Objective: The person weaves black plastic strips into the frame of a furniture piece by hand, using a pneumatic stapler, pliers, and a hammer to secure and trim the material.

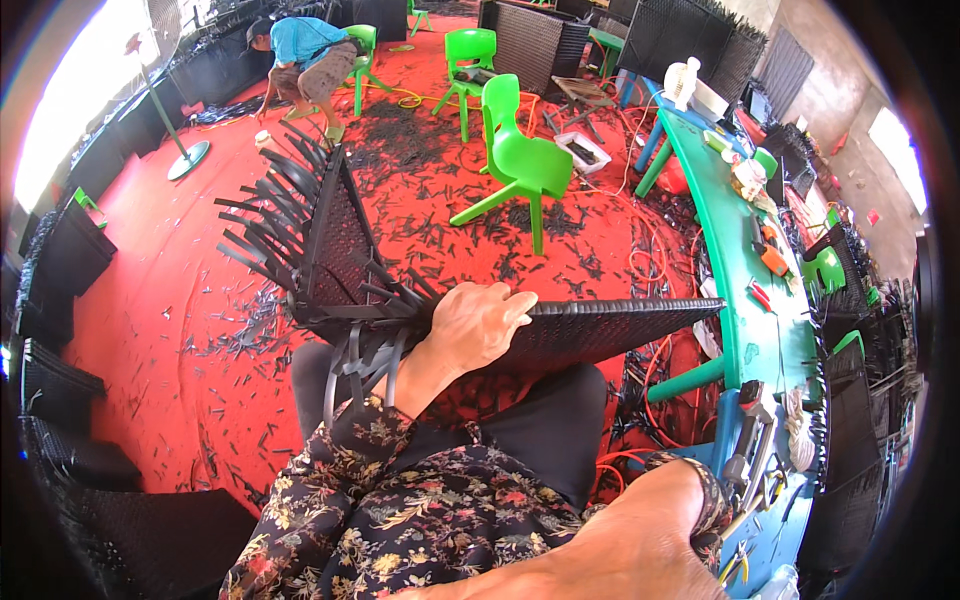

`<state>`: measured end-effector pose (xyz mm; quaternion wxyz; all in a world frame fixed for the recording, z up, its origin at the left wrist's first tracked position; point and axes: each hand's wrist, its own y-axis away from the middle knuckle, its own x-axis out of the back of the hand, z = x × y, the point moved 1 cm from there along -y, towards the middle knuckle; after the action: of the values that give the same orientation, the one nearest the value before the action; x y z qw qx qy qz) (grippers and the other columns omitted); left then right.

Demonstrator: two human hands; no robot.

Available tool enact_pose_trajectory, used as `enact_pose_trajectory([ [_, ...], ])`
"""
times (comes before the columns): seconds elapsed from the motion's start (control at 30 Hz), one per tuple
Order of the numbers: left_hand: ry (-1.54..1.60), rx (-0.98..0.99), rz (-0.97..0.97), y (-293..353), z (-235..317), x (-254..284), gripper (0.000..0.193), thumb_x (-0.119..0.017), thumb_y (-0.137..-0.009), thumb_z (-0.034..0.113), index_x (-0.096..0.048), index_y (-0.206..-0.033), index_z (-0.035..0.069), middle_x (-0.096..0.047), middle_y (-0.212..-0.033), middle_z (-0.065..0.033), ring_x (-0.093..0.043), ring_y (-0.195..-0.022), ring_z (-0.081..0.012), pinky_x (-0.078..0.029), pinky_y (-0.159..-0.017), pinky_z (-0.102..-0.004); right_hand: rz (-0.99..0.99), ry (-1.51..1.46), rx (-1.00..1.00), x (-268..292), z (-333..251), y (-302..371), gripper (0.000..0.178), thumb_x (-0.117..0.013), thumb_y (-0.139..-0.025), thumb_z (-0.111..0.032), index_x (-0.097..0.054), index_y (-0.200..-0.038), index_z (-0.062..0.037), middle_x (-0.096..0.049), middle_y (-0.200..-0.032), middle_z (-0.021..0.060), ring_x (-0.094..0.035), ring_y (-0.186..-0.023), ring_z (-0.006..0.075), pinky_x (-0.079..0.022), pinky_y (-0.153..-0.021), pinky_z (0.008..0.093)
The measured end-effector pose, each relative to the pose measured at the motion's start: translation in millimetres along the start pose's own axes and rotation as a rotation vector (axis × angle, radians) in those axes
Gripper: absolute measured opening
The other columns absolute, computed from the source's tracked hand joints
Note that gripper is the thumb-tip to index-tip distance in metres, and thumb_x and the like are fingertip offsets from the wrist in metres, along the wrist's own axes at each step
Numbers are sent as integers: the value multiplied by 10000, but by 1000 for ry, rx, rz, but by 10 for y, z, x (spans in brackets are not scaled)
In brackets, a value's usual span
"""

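A black wicker piece (620, 325) of plastic strips lies across my lap, its two woven sides meeting at a corner. Loose strips (262, 225) stick out along its left side, and more hang by my wrist. My left hand (472, 325) is closed over the upper rim near that corner, with the thumb toward the right. Bare skin of my right arm (610, 540) crosses the lower right very close up and runs out of the bottom edge. The fingers of that hand do not show.
A green table (715, 220) at right bears hand tools; pliers (740, 562) lie on a blue surface nearer me. Green chairs (525, 150) stand ahead. Cut strips and orange cords litter the red floor (150, 330). Another person (305, 50) bends down at far left.
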<state>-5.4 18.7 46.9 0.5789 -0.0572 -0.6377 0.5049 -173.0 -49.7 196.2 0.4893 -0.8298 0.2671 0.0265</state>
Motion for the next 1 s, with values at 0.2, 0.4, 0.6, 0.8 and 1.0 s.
enact_pose_trajectory([
  [0.2, 9, 35, -61, 58, 23, 42, 277, -701, -739, 238, -649, -997, 150, -557, -692, -25, -589, -636, -229, -463, -582, -363, 91, 29, 97, -77, 71, -26, 332, -596, -886, -250, -636, -926, 77, -679, -872, 186, -668, -789, 221, -506, -768, 245],
  [0.4, -11, 18, -18, 49, 43, 10, 273, -705, -731, 257, -665, -991, 184, -541, -679, 4, -571, -622, -201, -449, -579, -332, 317, 146, 316, -231, 152, -8, 347, -610, -875, -259, -640, -897, 86, -682, -845, 204, -680, -764, 240, -513, -750, 239],
  [0.6, -20, 33, 14, 79, 16, 93, 257, -695, -744, 260, -664, -988, 187, -526, -671, 1, -560, -606, -209, -451, -577, -337, 371, 413, -149, -240, -332, -258, 512, -616, -843, -439, -623, -1047, 30, -661, -1013, 212, -647, -923, 364, -499, -834, 377],
  [0.8, -21, 55, 6, 137, 37, 41, 288, -701, -735, 252, -631, -1006, 181, -535, -703, -17, -565, -624, -226, -451, -593, -354, 224, 775, -675, 1065, -583, 98, 555, -761, -737, -292, -574, -1141, 38, -637, -1044, 79, -595, -990, 169, -465, -862, 321],
  [1.0, -10, -1, 47, 69, 91, -4, 190, -677, -758, 248, -640, -935, 190, -533, -679, -22, -555, -580, -238, -438, -531, -377, 592, 910, -452, 1657, -572, 495, 216, -605, -859, -45, -583, -1056, 42, -636, -884, 73, -603, -798, 146, -486, -743, 273],
])
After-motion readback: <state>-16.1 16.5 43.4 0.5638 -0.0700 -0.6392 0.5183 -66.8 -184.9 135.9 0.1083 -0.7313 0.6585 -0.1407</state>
